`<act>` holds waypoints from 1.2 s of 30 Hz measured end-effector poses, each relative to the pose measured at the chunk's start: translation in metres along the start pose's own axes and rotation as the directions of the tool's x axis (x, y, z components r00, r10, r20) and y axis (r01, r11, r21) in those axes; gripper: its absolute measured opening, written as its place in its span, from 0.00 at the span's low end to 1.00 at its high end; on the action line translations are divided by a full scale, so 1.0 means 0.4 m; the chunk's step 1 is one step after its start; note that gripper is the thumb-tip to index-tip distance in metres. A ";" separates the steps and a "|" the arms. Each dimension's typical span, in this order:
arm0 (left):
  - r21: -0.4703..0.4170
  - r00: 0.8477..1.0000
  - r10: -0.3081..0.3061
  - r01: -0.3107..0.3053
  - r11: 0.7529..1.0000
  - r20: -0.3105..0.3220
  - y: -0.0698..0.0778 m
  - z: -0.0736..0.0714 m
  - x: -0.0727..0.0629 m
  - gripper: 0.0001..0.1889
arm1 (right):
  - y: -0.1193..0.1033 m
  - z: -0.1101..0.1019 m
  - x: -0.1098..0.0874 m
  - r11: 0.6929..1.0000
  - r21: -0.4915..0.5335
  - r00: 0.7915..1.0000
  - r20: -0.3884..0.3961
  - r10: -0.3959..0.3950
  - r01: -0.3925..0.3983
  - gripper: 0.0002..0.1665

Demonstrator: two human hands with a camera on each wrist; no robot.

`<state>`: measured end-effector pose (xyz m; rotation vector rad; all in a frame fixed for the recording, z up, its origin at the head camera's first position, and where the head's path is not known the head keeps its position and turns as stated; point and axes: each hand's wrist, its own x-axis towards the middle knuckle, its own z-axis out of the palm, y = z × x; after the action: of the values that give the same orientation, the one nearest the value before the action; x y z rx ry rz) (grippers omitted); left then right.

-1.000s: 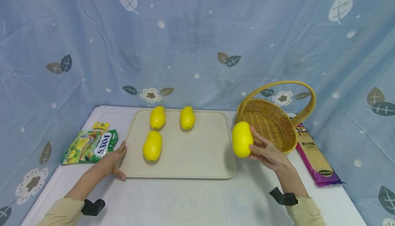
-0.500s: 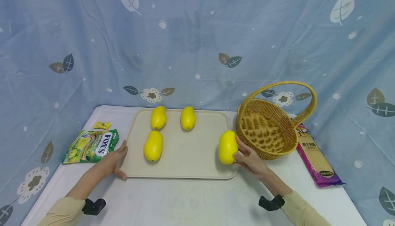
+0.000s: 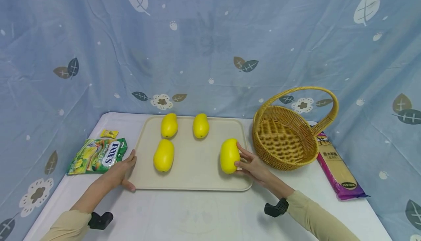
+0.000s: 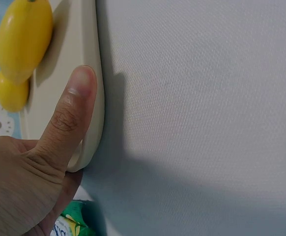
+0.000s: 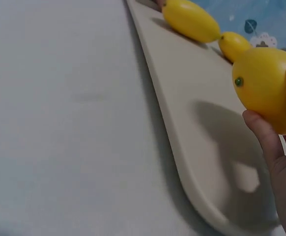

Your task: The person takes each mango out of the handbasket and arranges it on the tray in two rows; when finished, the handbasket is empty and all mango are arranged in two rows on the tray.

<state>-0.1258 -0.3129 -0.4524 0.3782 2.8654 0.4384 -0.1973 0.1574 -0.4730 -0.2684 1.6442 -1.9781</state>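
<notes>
A yellow mango (image 3: 229,155) is pinched between the thumb and fingers of my right hand (image 3: 252,166), over the right part of a beige tray (image 3: 197,177). In the right wrist view, a small green stem end shows on this mango (image 5: 268,88), and its shadow falls on the tray below. My left hand (image 3: 117,173) rests against the tray's front left corner, its thumb (image 4: 67,118) straight along the rim. Three more mangoes lie on the tray: one back left (image 3: 169,125), one back middle (image 3: 200,125), one front left (image 3: 163,155).
A wicker basket (image 3: 284,138) with a tall handle stands right of the tray. Beyond it lies a purple-edged noodle pack (image 3: 340,171). Left of the tray are a green FOX'S candy bag (image 3: 97,155) and a small yellow wrapped candy (image 3: 109,134). A blue curtain (image 3: 210,43) hangs behind.
My right hand has carried the mango leftward, from in front of the basket to over the tray's right part. The left hand has stayed at the tray's corner.
</notes>
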 end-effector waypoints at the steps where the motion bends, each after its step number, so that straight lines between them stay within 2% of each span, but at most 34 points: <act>1: -0.001 1.000 -0.001 0.001 1.000 -0.001 0.000 0.000 0.000 0.62 | -0.001 0.008 0.007 1.000 0.007 1.000 0.007 -0.002 0.002 0.47; 8: -0.007 1.000 -0.008 0.008 1.000 -0.003 0.005 -0.001 -0.003 0.62 | 0.008 0.061 0.055 0.999 0.044 0.998 0.057 -0.021 0.018 0.46; 12: -0.006 1.000 -0.001 0.001 1.000 -0.011 0.006 0.000 -0.005 0.62 | 0.015 0.096 0.077 0.999 0.054 0.999 0.033 -0.005 0.003 0.45; 17: -0.009 1.000 -0.007 0.007 1.000 -0.013 0.005 0.004 -0.004 0.62 | 0.020 0.146 0.105 1.000 0.015 0.999 -0.028 0.019 -0.019 0.44; 23: -0.002 1.000 0.000 0.000 1.000 -0.017 0.003 0.004 -0.002 0.62 | 0.024 0.200 0.135 0.996 -0.086 0.998 -0.063 0.025 -0.030 0.42; 25: 0.002 1.000 0.005 -0.005 1.000 -0.016 0.002 0.005 -0.001 0.62 | 0.024 0.210 0.139 0.988 -0.153 0.998 -0.067 0.008 -0.018 0.42; 27: 0.007 1.000 0.006 -0.006 1.000 -0.015 0.001 0.006 0.001 0.62 | 0.023 0.215 0.143 0.976 -0.217 0.998 -0.059 -0.015 0.002 0.41; 30: 0.009 1.000 0.006 -0.006 1.000 -0.007 -0.001 0.007 0.005 0.62 | 0.006 0.222 0.138 0.935 -0.353 0.996 -0.064 -0.063 0.037 0.40; 33: 0.000 1.000 0.005 -0.005 1.000 -0.004 -0.002 0.004 0.004 0.62 | -0.001 0.217 0.139 0.910 -0.413 0.994 -0.075 -0.077 0.039 0.39; 36: -0.012 1.000 0.005 -0.006 1.000 -0.008 -0.003 0.001 -0.001 0.63 | 0.006 0.211 0.147 0.911 -0.412 0.994 -0.099 -0.053 0.008 0.40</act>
<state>-0.1256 -0.3138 -0.4532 0.3831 2.8687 0.4591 -0.2047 0.0549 -0.4667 -0.3488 2.1349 -1.6731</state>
